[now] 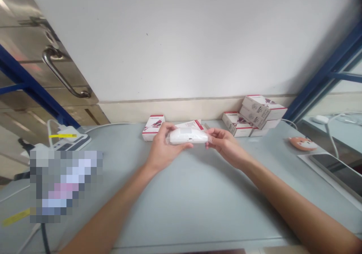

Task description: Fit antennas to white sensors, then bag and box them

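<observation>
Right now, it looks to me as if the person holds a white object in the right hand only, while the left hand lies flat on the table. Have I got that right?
Not quite: the left hand is not lying on the table. It is raised above it and holds the white object too, so the object is in both hands, with the right hand at its other end, as the head view shows.

The left forearm [113, 205] rises from about 7 o'clock and the right forearm [294, 203] from about 4 o'clock, both bare, converging toward the centre. The left hand [161, 146] and right hand [227, 146] sit just apart, both closed in a grip, wrists slightly bent. The left fingers [169, 127] curl inward toward 3 o'clock, and the right fingertips [209, 143] point toward 9 o'clock
</observation>
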`<state>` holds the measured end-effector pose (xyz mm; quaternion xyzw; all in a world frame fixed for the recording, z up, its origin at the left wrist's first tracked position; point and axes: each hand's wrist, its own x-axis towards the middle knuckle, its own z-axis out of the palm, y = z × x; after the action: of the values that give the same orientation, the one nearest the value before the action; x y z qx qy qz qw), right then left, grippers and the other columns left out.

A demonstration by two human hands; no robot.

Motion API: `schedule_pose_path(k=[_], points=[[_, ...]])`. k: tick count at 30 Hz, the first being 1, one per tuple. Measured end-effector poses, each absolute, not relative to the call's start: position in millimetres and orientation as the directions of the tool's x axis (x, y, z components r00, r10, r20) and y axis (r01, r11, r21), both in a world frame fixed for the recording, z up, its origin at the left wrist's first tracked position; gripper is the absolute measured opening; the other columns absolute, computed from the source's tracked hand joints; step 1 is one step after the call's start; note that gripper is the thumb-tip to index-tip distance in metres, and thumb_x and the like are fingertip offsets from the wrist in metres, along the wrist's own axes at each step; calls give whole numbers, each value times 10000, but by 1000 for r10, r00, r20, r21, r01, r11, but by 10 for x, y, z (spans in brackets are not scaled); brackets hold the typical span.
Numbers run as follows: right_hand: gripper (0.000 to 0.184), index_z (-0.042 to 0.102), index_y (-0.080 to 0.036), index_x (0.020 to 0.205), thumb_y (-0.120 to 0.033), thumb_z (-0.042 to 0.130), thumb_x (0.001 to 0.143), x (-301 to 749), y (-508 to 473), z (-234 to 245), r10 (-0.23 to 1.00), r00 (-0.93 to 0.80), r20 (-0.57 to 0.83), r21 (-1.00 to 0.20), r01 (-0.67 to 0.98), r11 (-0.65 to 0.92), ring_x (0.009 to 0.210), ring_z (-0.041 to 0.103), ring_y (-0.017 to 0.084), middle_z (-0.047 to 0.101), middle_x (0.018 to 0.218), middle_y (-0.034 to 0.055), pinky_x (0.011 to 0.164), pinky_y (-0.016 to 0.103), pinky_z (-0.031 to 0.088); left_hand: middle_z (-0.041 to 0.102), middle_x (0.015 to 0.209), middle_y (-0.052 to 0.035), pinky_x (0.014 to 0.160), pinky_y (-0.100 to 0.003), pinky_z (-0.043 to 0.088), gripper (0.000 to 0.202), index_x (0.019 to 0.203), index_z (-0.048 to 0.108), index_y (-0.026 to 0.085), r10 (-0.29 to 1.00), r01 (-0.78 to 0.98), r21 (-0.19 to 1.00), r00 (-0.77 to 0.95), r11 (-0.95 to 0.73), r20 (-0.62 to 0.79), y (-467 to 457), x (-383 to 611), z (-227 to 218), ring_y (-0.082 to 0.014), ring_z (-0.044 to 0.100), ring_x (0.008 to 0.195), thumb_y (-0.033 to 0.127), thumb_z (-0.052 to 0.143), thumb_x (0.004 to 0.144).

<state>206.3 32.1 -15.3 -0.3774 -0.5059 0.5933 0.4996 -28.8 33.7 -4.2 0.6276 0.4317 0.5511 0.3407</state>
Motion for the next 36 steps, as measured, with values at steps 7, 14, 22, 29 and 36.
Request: schedule_pose_path(k=[7, 14, 22, 29, 36], points=[[442, 611, -210, 767, -611, 753, 887, 2086, 336, -167, 977, -165, 138, -988, 44, 147, 723, 482, 159, 572, 716, -13, 744, 323, 359, 731, 867, -37, 533, -266, 459, 553, 1194, 702, 237, 974, 296, 944, 211, -147, 86, 357, -319, -23, -164, 616, 600, 662, 762, 846], [395, 576, -218, 771, -549, 738, 912, 2118, 354, -199, 961, -253, 113, -989, -123, 84, 711, 435, 151, 507, 711, -32, 728, 310, 329, 715, 702, -48, 478, -296, 456, 710, 1480, 594, 201, 796, -205, 915, 581, 346, -171, 316, -314, 60, -189, 619, 491, 669, 589, 946], [202, 649, -199, 772, -307, 811, 720, 2060, 364, -206, 961, -267, -76, -950, -274, -151, 708, 423, 150, 517, 739, -9, 695, 309, 336, 782, 933, -93, 789, -363, 518, 479, 1223, 736, 249, 746, -423, 810, 665, 406, -27, 300, -387, 60, -228, 728, 789, 442, 842, 797], [326, 566, -212, 730, -413, 817, 778, 2078, 391, -246, 993, -120, 1, -949, -314, -37, 687, 406, 138, 498, 742, -23, 704, 310, 351, 697, 694, -40, 618, -290, 429, 481, 943, 707, 165, 944, -6, 998, 326, -62, 61, 352, -266, -50, -151, 615, 607, 626, 804, 847], [381, 576, -247, 824, -586, 728, 908, 2020, 316, -240, 955, 41, 295, -955, -4, 295, 681, 435, 167, 508, 712, -22, 669, 325, 341, 631, 636, -26, 500, -265, 376, 633, 821, 697, 170, 862, -55, 928, 394, 368, -318, 353, -272, -69, -126, 537, 494, 787, 577, 898]])
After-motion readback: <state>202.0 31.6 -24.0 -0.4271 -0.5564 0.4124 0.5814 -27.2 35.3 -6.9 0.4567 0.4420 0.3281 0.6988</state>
